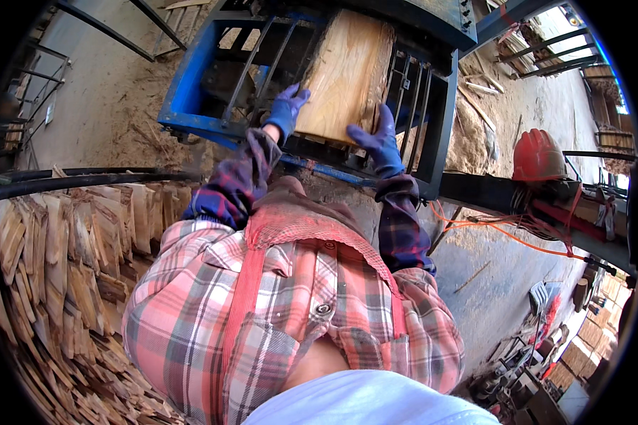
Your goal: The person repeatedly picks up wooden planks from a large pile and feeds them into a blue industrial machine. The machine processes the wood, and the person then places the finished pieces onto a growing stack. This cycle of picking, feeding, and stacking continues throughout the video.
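Note:
A thick, pale wooden board [347, 74] with rough bark-edged sides lies lengthwise on a blue metal machine [181, 99], its far end running up under the machine's upper housing. My left hand [288, 113], in a blue-purple glove, grips the board's left edge near the close end. At the near right corner my right hand [381, 144], gloved alike, holds the board with the thumb along its side and the fingers at its end. The undersides of both hands are hidden.
Metal bars [412, 106] run beside the board inside the frame. A large pile of split wood slats [71, 262] fills the left side. On the right, a red hard hat [537, 156] sits on a dark beam, with an orange cable [503, 225] below. Sawdust covers parts of the floor.

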Demonstrator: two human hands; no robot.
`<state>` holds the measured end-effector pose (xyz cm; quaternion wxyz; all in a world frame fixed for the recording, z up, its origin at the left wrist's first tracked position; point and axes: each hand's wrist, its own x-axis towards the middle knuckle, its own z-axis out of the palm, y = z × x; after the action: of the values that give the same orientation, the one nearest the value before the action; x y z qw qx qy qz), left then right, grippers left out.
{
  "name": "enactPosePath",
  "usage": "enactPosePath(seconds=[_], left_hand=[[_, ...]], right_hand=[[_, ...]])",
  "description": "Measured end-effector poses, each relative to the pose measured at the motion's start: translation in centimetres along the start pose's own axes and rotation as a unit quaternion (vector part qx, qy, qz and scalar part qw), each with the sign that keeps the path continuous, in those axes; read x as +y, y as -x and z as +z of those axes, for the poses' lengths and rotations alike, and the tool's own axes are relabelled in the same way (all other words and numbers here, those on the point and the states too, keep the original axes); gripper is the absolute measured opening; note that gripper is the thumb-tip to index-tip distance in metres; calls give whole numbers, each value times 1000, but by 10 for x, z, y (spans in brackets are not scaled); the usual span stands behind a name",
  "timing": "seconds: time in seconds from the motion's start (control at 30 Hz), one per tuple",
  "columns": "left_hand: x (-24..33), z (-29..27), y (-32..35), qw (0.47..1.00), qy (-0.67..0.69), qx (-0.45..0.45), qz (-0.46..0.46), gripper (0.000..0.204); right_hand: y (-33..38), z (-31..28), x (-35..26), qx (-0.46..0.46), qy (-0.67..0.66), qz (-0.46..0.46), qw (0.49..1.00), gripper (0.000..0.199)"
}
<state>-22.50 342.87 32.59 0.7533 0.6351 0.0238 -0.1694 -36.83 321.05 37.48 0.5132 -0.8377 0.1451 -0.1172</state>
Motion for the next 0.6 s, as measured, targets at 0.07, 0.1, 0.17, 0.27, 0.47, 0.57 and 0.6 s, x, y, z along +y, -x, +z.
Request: enactPosePath(seconds=[0.07,0.1,0.17,0.27,0.47,0.57,0.6], left_hand=[[17,10,-6,997,-70,-20,32,47],[13,11,-12,997,-65,-16,42,47],[1,10,-19,997,-56,-6,60,49],[-8,10,-20,918,-304,117,228,46],[20,41,7,760,-471,139,427,26],[31,53,-16,865,-344,100,350,26],[38,49,-31,928,-223,78,286,27]], right_hand=[[5,-4,-12,-29,272,-111,955,110],[7,-5,-23,-47,276,-65,958,107],[8,-8,-24,-20,294,-94,951,104],[9,1,-18,19,329,-101,939,97],[-11,-5,-12,35,395,-157,905,91],[-35,-8,-10,8,432,-77,899,91],[-43,-7,-15,0,437,-68,897,92]])
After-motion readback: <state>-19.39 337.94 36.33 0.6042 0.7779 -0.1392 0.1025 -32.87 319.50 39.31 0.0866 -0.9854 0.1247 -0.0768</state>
